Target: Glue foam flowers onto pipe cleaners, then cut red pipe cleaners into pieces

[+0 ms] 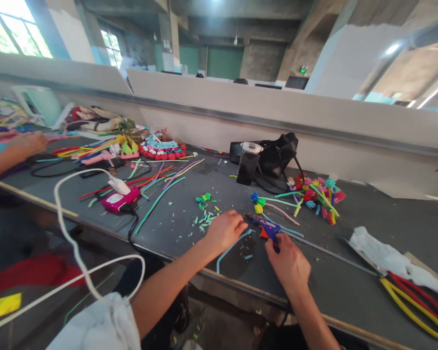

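My right hand [290,262] is wrapped round the grip of a blue hot glue gun [272,231] with an orange trigger. The gun's nozzle points left, toward my left hand [226,231]. That hand is closed in a pinch just left of the nozzle; what its fingertips hold is hidden. Below it lies a bent light blue pipe cleaner [228,250]. Beyond the gun are small fuzzy flower heads, one blue [254,197] and one yellow [258,209], with stems trailing right. Cut pipe cleaner bits [204,218] are scattered left of my hands.
A bundle of pipe cleaner flowers [319,194], a black bag [281,153] and a phone [247,167] stand behind. Red-and-yellow handled scissors [416,301] lie right. A pink power strip [120,199] with a white cable is left. Another person's hand [29,144] works at far left.
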`<state>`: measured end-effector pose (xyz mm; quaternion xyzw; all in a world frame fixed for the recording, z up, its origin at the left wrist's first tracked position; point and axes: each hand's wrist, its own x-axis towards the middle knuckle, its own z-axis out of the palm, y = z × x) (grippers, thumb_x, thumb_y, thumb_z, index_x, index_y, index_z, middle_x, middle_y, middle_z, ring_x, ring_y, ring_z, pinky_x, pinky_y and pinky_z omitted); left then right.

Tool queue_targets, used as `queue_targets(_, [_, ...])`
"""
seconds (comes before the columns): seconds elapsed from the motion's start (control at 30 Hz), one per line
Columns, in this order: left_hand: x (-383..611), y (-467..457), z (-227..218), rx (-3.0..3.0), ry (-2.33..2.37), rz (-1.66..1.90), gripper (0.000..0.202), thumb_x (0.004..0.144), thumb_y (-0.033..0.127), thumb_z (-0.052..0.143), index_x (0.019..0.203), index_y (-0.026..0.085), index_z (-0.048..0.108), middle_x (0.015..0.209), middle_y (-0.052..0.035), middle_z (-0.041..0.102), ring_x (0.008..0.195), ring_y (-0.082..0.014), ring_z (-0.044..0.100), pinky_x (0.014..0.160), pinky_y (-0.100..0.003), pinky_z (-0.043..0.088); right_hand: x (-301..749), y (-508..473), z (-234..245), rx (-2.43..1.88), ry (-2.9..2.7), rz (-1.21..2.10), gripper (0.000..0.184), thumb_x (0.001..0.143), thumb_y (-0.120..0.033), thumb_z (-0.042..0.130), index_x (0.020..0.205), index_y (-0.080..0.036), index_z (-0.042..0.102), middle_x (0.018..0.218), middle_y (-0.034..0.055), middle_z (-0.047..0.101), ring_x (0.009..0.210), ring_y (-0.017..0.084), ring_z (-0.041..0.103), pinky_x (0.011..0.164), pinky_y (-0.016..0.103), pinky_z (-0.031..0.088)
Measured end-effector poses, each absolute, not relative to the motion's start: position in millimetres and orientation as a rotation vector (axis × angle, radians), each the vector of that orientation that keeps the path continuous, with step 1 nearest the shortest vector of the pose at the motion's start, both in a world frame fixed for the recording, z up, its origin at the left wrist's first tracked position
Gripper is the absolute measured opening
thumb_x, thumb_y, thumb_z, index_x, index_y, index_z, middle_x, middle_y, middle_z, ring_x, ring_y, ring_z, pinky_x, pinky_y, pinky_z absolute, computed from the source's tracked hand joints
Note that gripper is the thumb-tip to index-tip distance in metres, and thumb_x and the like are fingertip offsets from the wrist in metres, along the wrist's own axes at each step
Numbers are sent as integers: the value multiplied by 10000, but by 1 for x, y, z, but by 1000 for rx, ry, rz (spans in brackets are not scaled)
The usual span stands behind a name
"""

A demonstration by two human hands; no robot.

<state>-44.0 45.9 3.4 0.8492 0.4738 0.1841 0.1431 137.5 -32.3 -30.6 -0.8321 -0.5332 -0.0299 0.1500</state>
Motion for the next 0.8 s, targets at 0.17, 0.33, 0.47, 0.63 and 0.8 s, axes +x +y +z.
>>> queue_targets(0.17, [-112, 114, 33, 2361, 1889, 631, 310, 958, 261, 394, 1032, 185, 685, 1055, -105, 654, 992, -224, 607, 867, -312, 442, 138, -33, -32, -2371, -1533, -64, 312, 913, -388, 467, 1094, -191, 629, 938, 71, 745, 853, 230, 703, 639, 285, 412])
queue_targets(0.33, [-188, 183, 35, 2078, 2341, 530, 335, 871, 110, 421, 1096, 22, 654, 1163, -265, 607, 1135, -350, 547, 924, -420, 432, 139, -34, -31, -2362, -1549, -46, 320, 916, -395, 460, 1096, -189, 626, 940, 69, 743, 866, 241, 705, 638, 290, 413])
queue_targets(0.47, [-233, 215, 29, 1897, 2519, 417, 386, 856, 166, 509, 1190, 1, 609, 1296, -297, 537, 1236, -400, 475, 944, -456, 427, 139, -34, -31, -2369, -1551, -46, 321, 919, -398, 460, 1103, -189, 620, 946, 75, 742, 861, 243, 707, 636, 291, 415])
queue_targets(0.63, [-268, 238, 25, 1735, 2572, 197, 423, 835, 260, 625, 1190, 30, 611, 1294, -266, 565, 1234, -388, 499, 967, -515, 414, 141, -32, -33, -2372, -1555, -31, 314, 922, -404, 457, 1101, -201, 616, 939, 67, 743, 861, 241, 707, 645, 295, 427])
queue_targets(0.8, [-279, 244, 28, 1745, 2606, 129, 369, 857, 309, 604, 1123, 57, 652, 1217, -239, 617, 1174, -362, 544, 968, -517, 396, 142, -31, -34, -2373, -1550, -22, 323, 918, -410, 469, 1109, -196, 616, 936, 75, 739, 857, 231, 703, 646, 284, 432])
